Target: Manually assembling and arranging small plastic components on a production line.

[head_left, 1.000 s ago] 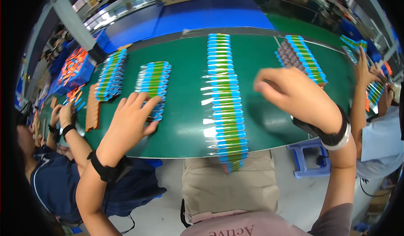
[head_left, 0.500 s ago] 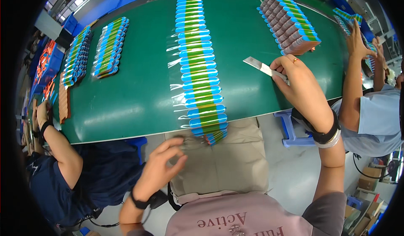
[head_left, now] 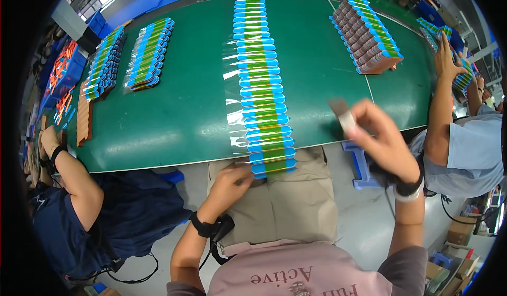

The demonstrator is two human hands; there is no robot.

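A long strip of overlapping flat blue-and-green pieces with rounded ends, banded in clear film (head_left: 262, 74), runs down the middle of the glossy green tabletop (head_left: 200, 111), its nearest pieces hanging past the near edge above the wearer's lap. The bare left hand (head_left: 229, 188) is at the left side of that overhanging end, thumb and fingers drawn close together; whether they pinch the film or a piece, I cannot tell. The bare right hand (head_left: 381, 137) is apart from the strip, to its right and just above the table edge, gripping a short flat grey blade-like tool with a pale wrapped handle (head_left: 346, 120), blurred, between thumb and fingers. The step in hand appears to be steadying or sorting the strip's near end with the left hand while the tool is held ready. A next move would likely call for a firm left hold on the loose end, and for bringing the tool to the film with its edge kept clear of those fingers. Around the work stand 1 tall stack of blue-and-green pieces with greyish sides (head_left: 369, 34) at the far right and 2 film-edged blue-and-green bundles (head_left: 150, 53) at the left.
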